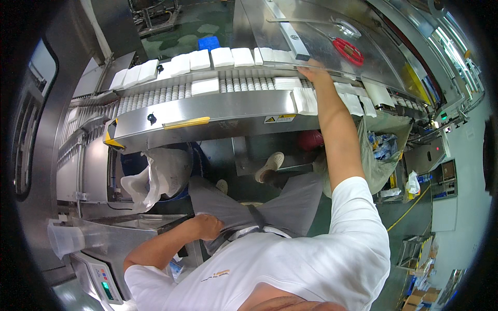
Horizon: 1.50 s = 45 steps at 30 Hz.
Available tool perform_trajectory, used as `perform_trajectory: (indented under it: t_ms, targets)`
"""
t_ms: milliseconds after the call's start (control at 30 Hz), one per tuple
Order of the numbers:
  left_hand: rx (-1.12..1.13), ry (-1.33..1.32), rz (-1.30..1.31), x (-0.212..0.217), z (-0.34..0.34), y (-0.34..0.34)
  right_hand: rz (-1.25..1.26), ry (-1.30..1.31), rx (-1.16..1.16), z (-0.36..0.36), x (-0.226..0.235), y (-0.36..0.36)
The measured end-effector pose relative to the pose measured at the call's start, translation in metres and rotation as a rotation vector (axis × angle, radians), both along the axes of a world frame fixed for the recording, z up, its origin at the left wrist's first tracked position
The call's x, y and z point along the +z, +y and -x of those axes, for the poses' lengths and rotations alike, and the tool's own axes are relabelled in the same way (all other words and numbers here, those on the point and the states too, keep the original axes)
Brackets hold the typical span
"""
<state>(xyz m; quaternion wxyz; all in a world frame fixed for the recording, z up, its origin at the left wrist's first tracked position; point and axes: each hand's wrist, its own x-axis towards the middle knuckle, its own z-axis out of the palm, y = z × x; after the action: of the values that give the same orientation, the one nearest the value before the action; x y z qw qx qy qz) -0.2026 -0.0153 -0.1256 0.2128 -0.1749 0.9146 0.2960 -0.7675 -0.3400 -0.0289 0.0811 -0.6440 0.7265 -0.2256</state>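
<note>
Steel machinery fills the floor around a roller conveyor (pixel 207 106) carrying white pads (pixel 222 57) in a row so they feed along. My right hand (pixel 311 69) reaches to the conveyor's far side, whether grasping I cannot tell. My left hand (pixel 207 226) rests loosely curled on my thigh, well short of the conveyor.

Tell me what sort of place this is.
Probably a factory packing line. A steel roller conveyor carries rows of white packs past the person, whose right hand reaches to the clear machine cover. A scale sits at lower left.
</note>
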Motion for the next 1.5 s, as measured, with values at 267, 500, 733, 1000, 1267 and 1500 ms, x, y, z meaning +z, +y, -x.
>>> perform_trajectory:
  t_ms: [267, 500, 733, 1000, 1267, 1500]
  targets:
    - [-0.004, -0.095, -0.093, 0.004, 0.008, -0.007, -0.116, -0.737, -0.442, 0.015, 0.021, -0.001]
    - [0.012, -0.139, -0.114, 0.020, 0.013, -0.010, 0.537, -0.341, -0.034, -0.012, 0.039, 0.123]
    - [-0.024, -0.086, -0.030, 0.012, 0.009, -0.005, 0.395, 0.182, 0.482, -0.125, -0.028, 0.315]
    - [-0.026, -0.055, 0.000, 0.019, 0.012, -0.007, -0.147, 0.316, -0.466, -0.066, -0.228, 0.394]
    - [-0.176, 0.077, 0.026, -0.017, -0.004, 0.000, -0.487, 0.082, -0.794, -0.057, -0.259, 0.385]
    - [-0.099, -0.061, -0.061, 0.002, 0.006, 0.001, -0.410, 0.060, -0.844, -0.048, -0.266, 0.387]
